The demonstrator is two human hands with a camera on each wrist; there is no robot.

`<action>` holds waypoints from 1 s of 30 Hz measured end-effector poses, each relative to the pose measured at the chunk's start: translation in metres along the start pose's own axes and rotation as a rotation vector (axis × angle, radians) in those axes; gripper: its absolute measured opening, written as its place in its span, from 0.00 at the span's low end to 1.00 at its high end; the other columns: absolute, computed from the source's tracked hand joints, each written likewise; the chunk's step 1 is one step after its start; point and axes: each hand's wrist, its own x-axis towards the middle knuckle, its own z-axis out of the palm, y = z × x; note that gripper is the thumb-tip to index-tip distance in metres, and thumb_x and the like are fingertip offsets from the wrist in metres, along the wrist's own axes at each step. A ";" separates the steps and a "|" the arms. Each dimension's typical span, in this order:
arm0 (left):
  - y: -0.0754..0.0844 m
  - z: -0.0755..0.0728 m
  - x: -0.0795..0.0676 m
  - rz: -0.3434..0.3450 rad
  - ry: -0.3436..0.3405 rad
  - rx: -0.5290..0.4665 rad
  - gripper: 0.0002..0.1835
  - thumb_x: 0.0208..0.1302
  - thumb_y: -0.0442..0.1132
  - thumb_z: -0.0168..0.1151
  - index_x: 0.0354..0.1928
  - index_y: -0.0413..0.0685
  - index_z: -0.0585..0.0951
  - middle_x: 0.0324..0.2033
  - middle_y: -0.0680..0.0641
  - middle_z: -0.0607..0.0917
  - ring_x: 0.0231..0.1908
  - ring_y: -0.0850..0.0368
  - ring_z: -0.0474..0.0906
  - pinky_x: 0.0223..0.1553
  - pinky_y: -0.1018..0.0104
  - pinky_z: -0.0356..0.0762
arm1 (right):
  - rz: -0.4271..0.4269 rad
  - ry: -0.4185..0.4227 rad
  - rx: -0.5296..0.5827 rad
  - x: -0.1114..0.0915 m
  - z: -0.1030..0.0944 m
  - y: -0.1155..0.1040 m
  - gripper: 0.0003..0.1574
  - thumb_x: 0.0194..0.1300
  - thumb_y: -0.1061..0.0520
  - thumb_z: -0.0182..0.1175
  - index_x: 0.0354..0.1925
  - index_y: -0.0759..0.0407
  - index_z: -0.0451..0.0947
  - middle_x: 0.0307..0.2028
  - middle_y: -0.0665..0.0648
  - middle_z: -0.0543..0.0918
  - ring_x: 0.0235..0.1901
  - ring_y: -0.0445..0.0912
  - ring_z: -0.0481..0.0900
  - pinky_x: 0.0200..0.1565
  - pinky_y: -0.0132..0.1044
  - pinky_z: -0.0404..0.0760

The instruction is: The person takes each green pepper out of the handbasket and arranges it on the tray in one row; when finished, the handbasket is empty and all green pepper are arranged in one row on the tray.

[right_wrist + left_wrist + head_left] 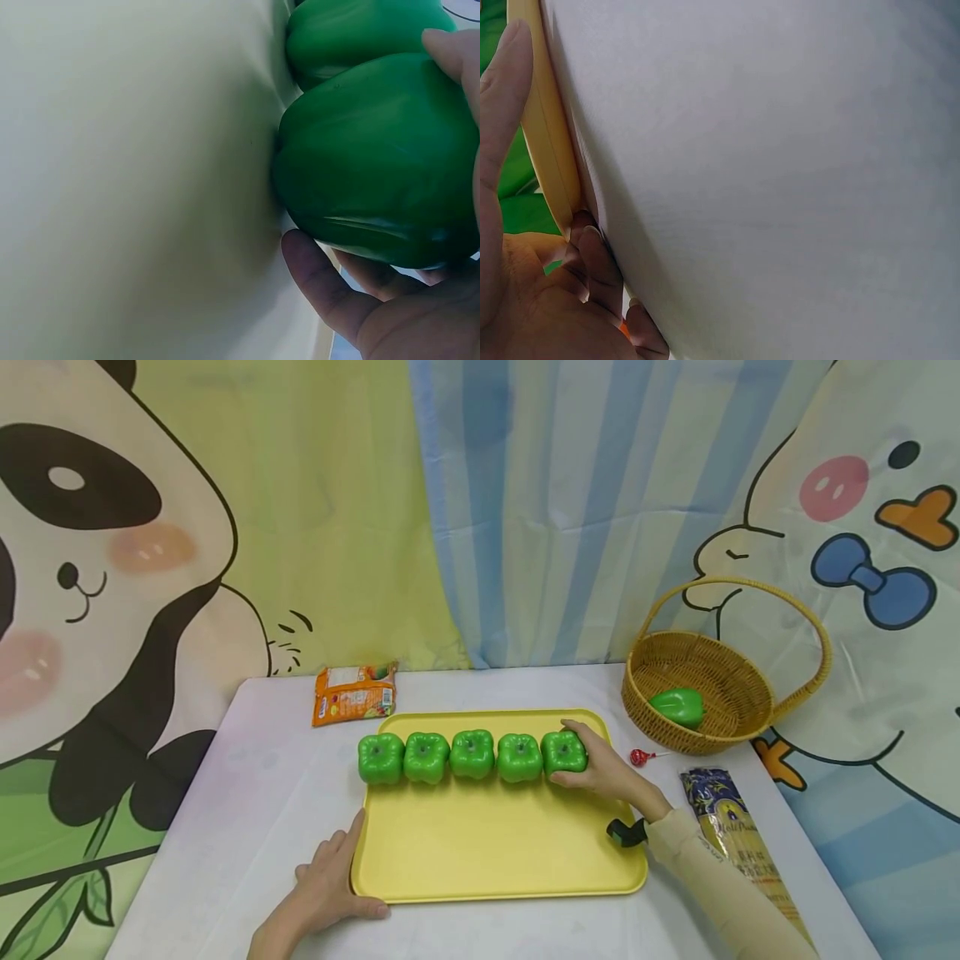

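Several green bell peppers (472,754) stand in a row, stems up, along the back part of a yellow tray (495,852). My right hand (600,768) grips the bell pepper (382,165) at the right end of that row, thumb on its near side and fingers round its far side. In the right wrist view, the neighbouring pepper (352,37) sits close beside it. At the tray's front left corner, my left hand (330,877) touches the rim, index finger along the left side and thumb at the front edge.
A wicker basket (701,743) with one green pepper (677,707) inside stands at the back right. Near it lie a red lollipop (638,757) and a blue and gold packet (738,835). An orange snack bag (355,695) lies behind the tray, on the white table (277,760).
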 end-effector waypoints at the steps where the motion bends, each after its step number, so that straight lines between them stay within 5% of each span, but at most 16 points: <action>1: 0.000 0.000 0.000 0.001 0.002 0.001 0.82 0.25 0.74 0.79 0.81 0.49 0.45 0.57 0.42 0.74 0.50 0.51 0.68 0.41 0.50 0.63 | -0.006 0.004 -0.004 0.000 0.000 0.000 0.59 0.55 0.47 0.76 0.74 0.63 0.55 0.63 0.67 0.72 0.55 0.56 0.76 0.56 0.54 0.76; 30: -0.001 0.000 0.000 -0.003 0.001 0.008 0.82 0.25 0.74 0.78 0.81 0.50 0.45 0.58 0.43 0.74 0.51 0.50 0.69 0.42 0.48 0.65 | -0.015 0.027 0.028 -0.001 0.003 -0.001 0.61 0.54 0.48 0.77 0.74 0.64 0.54 0.63 0.64 0.72 0.56 0.55 0.75 0.57 0.55 0.75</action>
